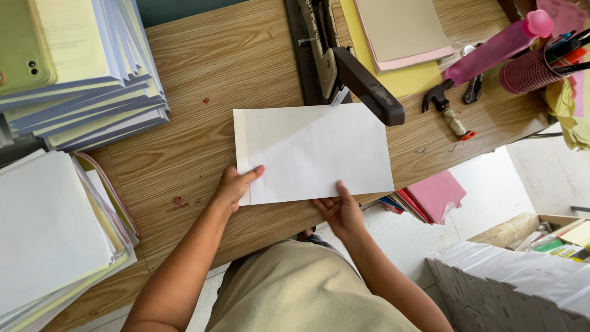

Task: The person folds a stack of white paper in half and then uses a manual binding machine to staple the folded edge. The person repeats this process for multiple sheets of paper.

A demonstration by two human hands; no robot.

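Note:
A white sheaf of paper [310, 150] lies flat on the wooden table [233, 67], its far right corner under the dark handle of a heavy paper cutter [369, 92]. My left hand [233, 187] grips the sheaf's near left corner, thumb on top. My right hand [341, 212] holds the near edge from below, thumb pressed on the paper at the table's front edge.
Tall stacks of white, blue and yellow paper [86, 67] stand at the left, with another stack [55, 240] below. A green phone [21, 43] lies on top. Yellow and pink sheets [399, 37], a small hammer [448, 110], a pink bottle [498, 46] and a pen holder [531, 71] sit at right.

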